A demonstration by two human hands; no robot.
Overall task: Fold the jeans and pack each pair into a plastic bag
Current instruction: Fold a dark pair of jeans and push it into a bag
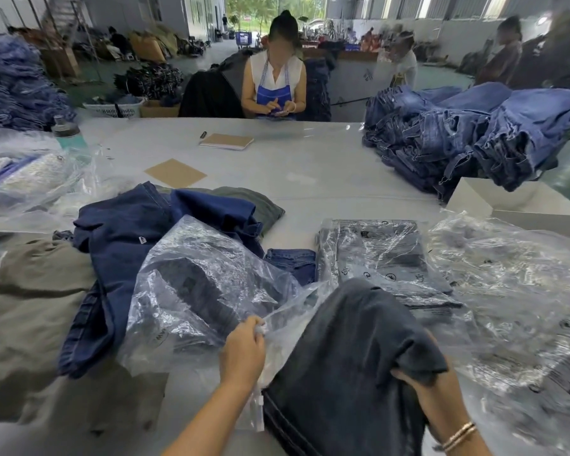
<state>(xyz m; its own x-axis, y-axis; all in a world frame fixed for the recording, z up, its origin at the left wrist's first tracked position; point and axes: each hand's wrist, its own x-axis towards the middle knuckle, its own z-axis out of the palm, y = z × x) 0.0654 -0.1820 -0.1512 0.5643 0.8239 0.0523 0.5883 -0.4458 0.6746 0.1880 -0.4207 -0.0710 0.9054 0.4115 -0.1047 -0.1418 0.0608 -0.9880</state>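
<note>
The left hand is pinching the plastic bag mouth while the right hand is gripping the folded jeans; keeping that mouth wide should be helping them slide in flat.

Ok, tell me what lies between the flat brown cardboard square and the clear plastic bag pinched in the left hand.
In the head view: rumpled dark navy jeans spread between the cardboard square and the bag.

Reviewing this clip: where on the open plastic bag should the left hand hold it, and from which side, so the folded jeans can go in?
Probably at the mouth's near edge, where the left hand already pinches the plastic bag. The bag balloons away toward the far left, with its opening facing the person, so gripping from the near side likely keeps it open for the folded jeans in the right hand.
</note>
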